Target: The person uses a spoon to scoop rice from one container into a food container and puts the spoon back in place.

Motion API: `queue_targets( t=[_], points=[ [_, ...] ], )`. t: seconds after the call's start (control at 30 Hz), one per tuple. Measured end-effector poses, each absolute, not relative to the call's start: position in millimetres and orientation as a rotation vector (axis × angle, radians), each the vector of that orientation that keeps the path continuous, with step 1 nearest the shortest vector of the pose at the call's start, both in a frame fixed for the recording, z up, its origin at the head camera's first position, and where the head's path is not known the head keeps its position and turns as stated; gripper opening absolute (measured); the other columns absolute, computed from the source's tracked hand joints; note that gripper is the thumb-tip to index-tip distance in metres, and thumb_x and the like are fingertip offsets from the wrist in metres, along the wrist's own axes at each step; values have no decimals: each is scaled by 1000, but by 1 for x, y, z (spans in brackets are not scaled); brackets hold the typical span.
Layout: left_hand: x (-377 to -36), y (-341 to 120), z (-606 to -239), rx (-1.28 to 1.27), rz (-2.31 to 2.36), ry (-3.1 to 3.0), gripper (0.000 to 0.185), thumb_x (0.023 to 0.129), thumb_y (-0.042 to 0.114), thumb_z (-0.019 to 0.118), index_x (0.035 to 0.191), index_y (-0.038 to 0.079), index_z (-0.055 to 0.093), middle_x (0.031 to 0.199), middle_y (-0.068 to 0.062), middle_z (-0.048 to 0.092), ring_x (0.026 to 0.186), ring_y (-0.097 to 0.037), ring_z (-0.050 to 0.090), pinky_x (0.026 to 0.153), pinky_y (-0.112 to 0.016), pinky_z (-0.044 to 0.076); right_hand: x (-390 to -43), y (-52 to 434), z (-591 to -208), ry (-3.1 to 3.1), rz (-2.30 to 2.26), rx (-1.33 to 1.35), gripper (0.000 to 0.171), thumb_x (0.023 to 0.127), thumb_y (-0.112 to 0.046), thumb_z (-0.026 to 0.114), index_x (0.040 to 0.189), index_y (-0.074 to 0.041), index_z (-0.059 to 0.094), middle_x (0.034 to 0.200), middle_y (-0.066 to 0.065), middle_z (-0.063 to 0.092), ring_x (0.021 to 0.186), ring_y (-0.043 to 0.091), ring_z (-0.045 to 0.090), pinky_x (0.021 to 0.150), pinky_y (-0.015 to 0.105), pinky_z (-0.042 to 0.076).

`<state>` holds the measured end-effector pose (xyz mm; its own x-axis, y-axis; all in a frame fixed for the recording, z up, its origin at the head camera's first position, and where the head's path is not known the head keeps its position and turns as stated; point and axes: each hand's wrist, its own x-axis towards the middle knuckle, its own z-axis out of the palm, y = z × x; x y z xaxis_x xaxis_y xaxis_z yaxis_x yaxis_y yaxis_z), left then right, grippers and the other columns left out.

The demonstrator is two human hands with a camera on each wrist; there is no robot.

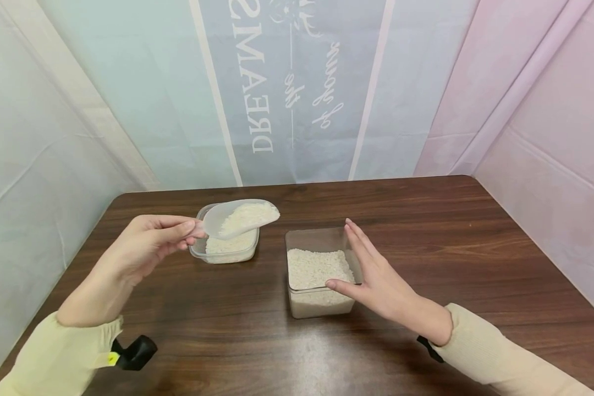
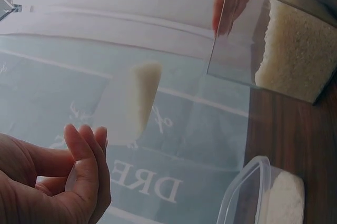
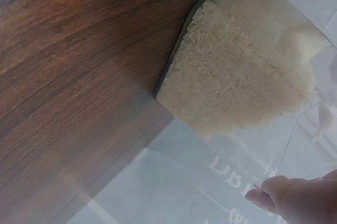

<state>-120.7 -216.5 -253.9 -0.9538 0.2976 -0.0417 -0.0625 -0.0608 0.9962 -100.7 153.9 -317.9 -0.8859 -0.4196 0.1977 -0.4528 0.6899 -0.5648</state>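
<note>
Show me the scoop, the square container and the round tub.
scoop (image 1: 242, 217), head view, on its rice-filled bowl.
square container (image 1: 313, 240), head view, on its far inner wall.
round tub (image 1: 227, 254), head view, on its front wall.

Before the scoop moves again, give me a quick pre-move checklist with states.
1. Scoop loaded with rice: ok, heaped, none seen spilling.
2. Left hand holds the scoop handle: ok, fingers pinch it in the head view.
3. Scoop position: ok, it is over the small tub, not yet over the square container.
4. Right hand steadies the square container: ok, straight fingers lie along its right wall.
5. Room in the square container: ok, the rice sits well below the rim.
6. Table free of spilled grains between the containers: cannot tell at this sharpness.
</note>
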Motion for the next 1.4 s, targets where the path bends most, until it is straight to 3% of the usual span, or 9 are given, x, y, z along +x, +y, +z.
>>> queue_targets(
  t=[1.4],
  points=[
    [-127, -274, -272, 77, 2266, 1837, 27, 89, -8, 50, 85, 7, 73, 81, -7, 70, 74, -11, 67, 64, -18, 51, -100, 154, -317, -2833, 973, 737, 94, 80, -50, 63, 147, -14, 6, 152, -2, 5, 134, 25, 23, 102, 49, 29]
  ],
)
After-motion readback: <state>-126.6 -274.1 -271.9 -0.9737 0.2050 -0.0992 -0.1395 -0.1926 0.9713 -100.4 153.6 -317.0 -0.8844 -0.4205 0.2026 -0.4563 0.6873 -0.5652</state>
